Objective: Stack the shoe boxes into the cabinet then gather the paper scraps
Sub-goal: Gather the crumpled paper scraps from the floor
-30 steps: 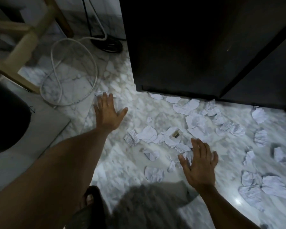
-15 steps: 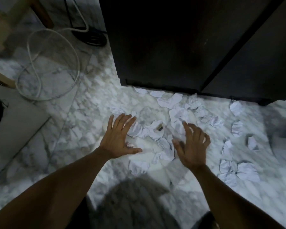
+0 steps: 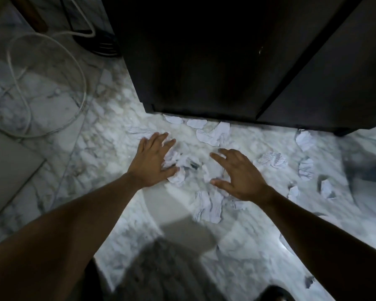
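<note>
The paper scraps are white, crumpled and torn, some with faint printed lines, and they lie scattered on the marble floor in front of the dark cabinet. A small bunch of them sits a little out from the cabinet's base, with the left hand on its left side, fingers spread and flat, the thumb and palm edge touching the nearest crumpled pieces. The right hand is on the other side of that bunch, also open with fingers splayed and slightly curved, gripping nothing; whether it presses the floor is unclear through the blur. Three or four scraps lie right along the cabinet's bottom edge, a cluster lies just behind the right wrist, and about six more are strewn off to the right below the cabinet's right-hand door; the exact total cannot be counted. Both cabinet doors look shut. To the left of the cabinet a white cable lies looped on the floor, and beyond it a black coiled cord rests against the cabinet's side.
</note>
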The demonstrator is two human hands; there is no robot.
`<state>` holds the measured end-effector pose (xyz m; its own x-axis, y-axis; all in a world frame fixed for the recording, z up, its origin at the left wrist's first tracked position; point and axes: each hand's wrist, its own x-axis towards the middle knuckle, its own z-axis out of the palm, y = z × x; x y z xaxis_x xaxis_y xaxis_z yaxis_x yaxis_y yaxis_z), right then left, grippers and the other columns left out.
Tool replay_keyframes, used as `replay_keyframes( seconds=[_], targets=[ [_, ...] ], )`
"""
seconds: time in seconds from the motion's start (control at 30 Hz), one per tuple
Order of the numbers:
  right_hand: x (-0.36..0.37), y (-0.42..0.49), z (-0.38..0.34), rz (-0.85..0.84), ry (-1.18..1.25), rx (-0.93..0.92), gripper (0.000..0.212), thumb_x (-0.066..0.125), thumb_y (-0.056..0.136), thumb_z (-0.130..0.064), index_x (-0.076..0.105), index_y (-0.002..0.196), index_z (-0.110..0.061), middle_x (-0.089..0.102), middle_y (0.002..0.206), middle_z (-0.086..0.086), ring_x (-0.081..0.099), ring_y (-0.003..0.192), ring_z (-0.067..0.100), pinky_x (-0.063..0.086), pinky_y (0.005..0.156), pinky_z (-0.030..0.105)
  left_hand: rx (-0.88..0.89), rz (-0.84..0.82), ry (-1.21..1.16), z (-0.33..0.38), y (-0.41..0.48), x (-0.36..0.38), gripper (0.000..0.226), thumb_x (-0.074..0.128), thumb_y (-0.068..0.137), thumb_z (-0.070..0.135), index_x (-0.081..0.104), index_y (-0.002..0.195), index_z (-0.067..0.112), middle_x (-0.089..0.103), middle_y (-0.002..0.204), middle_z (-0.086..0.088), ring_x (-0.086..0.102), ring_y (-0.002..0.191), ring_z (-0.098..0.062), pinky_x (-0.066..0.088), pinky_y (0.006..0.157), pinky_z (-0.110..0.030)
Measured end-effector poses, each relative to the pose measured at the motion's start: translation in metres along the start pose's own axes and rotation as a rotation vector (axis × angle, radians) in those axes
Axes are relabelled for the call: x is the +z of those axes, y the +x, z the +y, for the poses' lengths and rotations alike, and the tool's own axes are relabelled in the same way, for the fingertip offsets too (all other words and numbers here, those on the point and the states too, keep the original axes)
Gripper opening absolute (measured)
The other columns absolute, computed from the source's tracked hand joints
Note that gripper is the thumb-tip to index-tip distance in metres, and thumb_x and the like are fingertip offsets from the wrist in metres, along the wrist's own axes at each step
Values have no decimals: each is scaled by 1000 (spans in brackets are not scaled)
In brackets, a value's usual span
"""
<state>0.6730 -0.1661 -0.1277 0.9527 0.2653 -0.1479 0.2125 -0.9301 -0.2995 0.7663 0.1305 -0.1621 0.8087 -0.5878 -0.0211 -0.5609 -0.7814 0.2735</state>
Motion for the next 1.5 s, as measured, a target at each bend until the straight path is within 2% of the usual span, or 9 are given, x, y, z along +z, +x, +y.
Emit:
replay_keyframes(
  seconds=[0.17,0.4,0.6,0.77,0.87,1.03,1.2,1.33,1.5],
  targets=[
    [-17,38,0,134,-2,102,83,13,87,-81,37,149,-32,38,153,4,32,138,26,25,109,48,99,-6,-4,-6,37,-13,92,44,80,79,32,153,24,26,160,-4,18,149,-29,16,119,-54],
    [-19,66,14,-92,72,120,103,3,75,-92,27,155,-31,23,163,2,15,151,21,14,122,48,130,-297,94,18,95,-19,83,29,87,74,19,157,31,12,166,1,5,153,-26,3,121,-57],
    [-23,17,14,-140,117,-41,89,38,82,-83,23,155,-34,35,156,-5,29,140,15,32,114,45,344,-165,-21,15,52,-35,85,35,82,81,41,148,29,47,149,0,36,141,-20,13,120,-52],
    [-15,-23,16,-348,161,-73,133,62,53,-92,-8,155,-43,-6,167,-7,-15,152,13,-9,123,44,102,-244,18,-38,20,-40,122,43,58,100,2,157,42,0,167,-1,-13,152,-29,-4,119,-62],
    [0,-39,2,-316,66,-97,150,61,42,-96,-18,154,-36,-22,164,-2,-29,148,19,-20,118,48,64,-315,-13,-45,8,-31,132,48,51,101,-4,156,41,-9,166,0,-19,151,-28,-5,120,-60],
    [34,-46,-26,-189,-73,69,145,41,46,-106,-18,155,-31,-11,166,6,-20,151,29,-4,118,64,22,-198,-26,-7,-23,-4,142,41,46,105,2,159,27,4,166,-4,-9,153,-27,0,120,-60],
    [36,-17,-40,26,33,272,121,36,66,-98,-3,157,-30,22,163,2,10,153,25,7,119,60,-150,3,-153,37,-27,16,132,44,56,100,12,158,22,19,162,-6,8,152,-30,5,119,-62],
    [22,-24,-33,101,78,223,140,46,49,-103,-3,157,-29,10,166,2,-1,154,25,1,117,67,-91,149,-144,38,-24,7,113,39,72,90,18,157,20,19,163,-5,7,153,-29,1,117,-65],
    [37,-56,-47,-60,39,86,153,47,39,-105,-15,156,-30,-13,166,10,-12,151,40,2,108,79,23,-39,-91,25,-14,4,100,30,77,91,5,157,39,-8,167,4,-18,151,-29,-4,112,-72]
  ],
)
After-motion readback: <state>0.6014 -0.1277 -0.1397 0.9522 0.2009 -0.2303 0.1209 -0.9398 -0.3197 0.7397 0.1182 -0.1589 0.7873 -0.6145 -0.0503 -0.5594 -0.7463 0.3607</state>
